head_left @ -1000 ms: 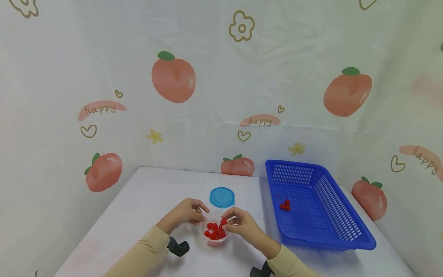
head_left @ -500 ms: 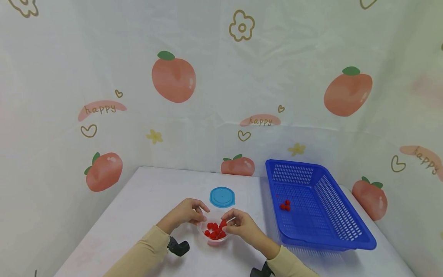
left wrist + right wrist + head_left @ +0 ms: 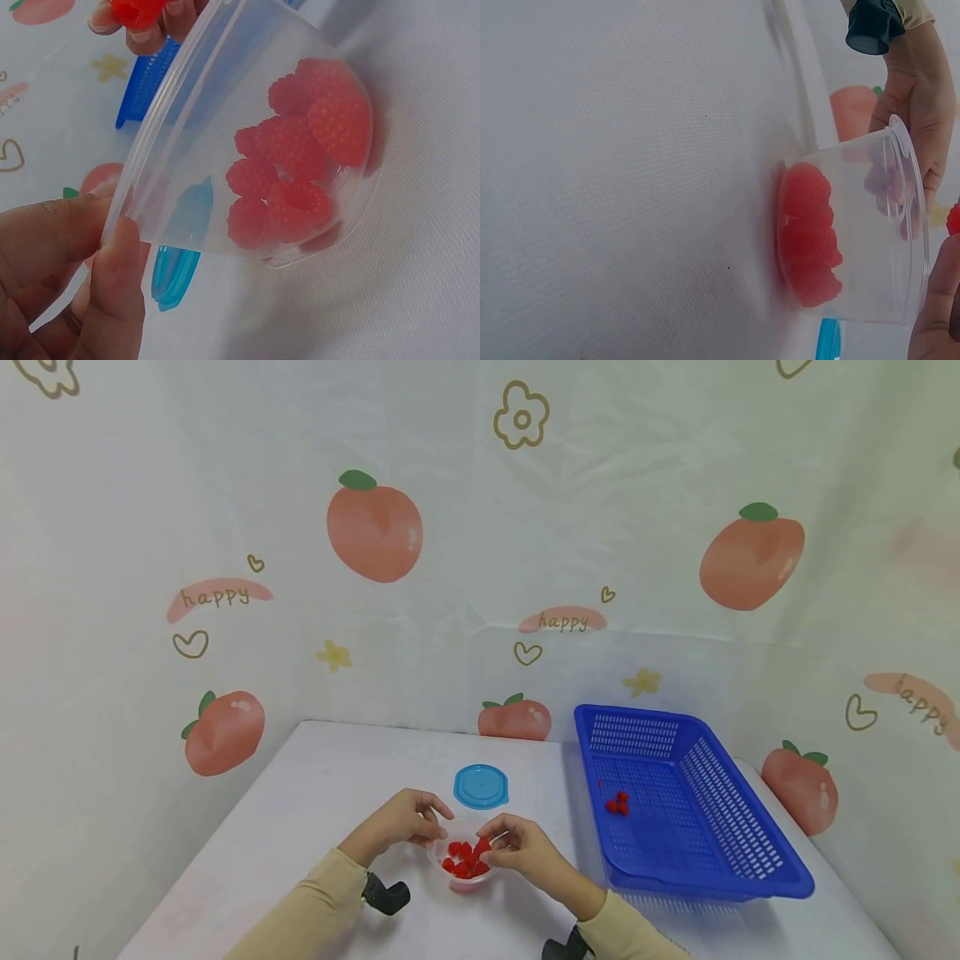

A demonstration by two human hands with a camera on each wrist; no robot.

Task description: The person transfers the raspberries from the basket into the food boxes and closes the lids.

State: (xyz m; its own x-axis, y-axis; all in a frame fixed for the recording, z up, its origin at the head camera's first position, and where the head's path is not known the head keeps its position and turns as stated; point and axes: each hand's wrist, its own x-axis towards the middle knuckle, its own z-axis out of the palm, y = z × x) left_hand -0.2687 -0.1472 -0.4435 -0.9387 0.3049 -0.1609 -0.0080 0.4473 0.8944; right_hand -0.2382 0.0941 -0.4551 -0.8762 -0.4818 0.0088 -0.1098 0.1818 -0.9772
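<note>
Just above the clear tub's (image 3: pixel 187 154) mouth, the right hand (image 3: pixel 528 850) pinches one red berry (image 3: pixel 483 844); the left hand (image 3: pixel 405 820) clamps the rim (image 3: pixel 155 124). The left wrist view shows knobbly berries (image 3: pixel 294 146) inside, through the wall. Farther off are a lid (image 3: pixel 481 787), a basket (image 3: pixel 667 789) with more berries (image 3: pixel 618 804), and cloth (image 3: pixel 450 552) printed "happy".

- From the head we look forward and down at the clear tub (image 3: pixel 463 886), well apart from it, the backdrop (image 3: pixel 435 668) behind it and the blue basket (image 3: pixel 697 878) to its right.
- At the left wrist we look low and close at the tub, turned sideways, the basket beyond it.
- At the right wrist we look low and close too, turned the opposite way, the left hand (image 3: pixel 924 120) beyond the tub.
- In all three views we share the tub, its raspberries (image 3: pixel 289 146) and the blue lid (image 3: pixel 481 786) beyond it.
</note>
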